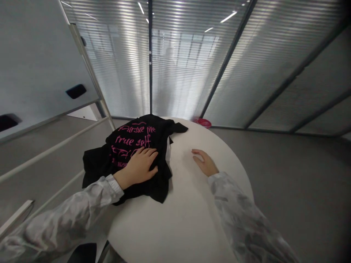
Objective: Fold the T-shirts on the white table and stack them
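A black T-shirt (153,182) with pink lettering lies spread and rumpled over the left side of a round white table (181,219), part of it hanging past the edge. On the shirt's printed area rests my left hand (139,166), palm down with fingers stretched out. My right hand (204,162) is over the table to the right of the shirt, apart from it, thumb and fingers separated and nothing between them. A small piece of something white (168,149) shows at the shirt's right border.
Beyond the table's far edge is a pink basket-like object (204,122). A whiteboard (41,62) on a white frame (55,149) stands at left. Glass panels with blinds (178,73) close off the back. Grey floor (296,190) lies to the right.
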{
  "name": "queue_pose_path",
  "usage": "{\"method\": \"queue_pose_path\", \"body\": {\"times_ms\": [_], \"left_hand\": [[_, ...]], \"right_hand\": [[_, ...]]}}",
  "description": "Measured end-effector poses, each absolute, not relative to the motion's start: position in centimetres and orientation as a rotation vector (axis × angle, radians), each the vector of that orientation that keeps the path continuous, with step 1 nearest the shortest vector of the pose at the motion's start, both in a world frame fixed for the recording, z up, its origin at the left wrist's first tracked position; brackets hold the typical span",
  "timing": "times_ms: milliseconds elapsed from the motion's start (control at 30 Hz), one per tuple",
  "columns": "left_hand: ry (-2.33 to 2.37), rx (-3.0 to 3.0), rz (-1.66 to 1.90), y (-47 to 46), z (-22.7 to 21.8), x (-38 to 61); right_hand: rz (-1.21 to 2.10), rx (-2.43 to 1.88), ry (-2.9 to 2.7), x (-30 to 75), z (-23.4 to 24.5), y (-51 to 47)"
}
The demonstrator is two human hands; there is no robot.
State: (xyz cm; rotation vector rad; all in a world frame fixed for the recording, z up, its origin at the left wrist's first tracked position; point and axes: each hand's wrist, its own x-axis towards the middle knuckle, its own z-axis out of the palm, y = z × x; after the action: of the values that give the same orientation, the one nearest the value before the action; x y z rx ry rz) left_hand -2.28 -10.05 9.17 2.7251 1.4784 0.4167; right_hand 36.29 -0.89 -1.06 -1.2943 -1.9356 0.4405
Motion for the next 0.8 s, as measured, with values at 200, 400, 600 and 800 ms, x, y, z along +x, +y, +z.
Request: {"method": "queue_pose_path", "body": {"times_ms": [200, 400, 600, 800], "left_hand": [[1.283, 2.756, 0.409, -13.2, 5.7, 3.3], [1.311, 2.788, 0.296, -12.1, 5.5, 0.9], [1.153, 2.745, 0.343, -12.5, 6.5, -2.1], [1.087, 2.598, 0.455, -13.0, 9.7, -3.1]], "right_hand": [[0.316, -1.269, -2.084, 38.5, -1.4, -6.4], [0.299, -1.266, -2.120, 38.3, -1.1, -6.6], [0.279, -1.276, -2.126, 38.4, -1.2, -6.6], [0.208, -1.323, -2.169, 37.7, -0.8, -6.7]]}}
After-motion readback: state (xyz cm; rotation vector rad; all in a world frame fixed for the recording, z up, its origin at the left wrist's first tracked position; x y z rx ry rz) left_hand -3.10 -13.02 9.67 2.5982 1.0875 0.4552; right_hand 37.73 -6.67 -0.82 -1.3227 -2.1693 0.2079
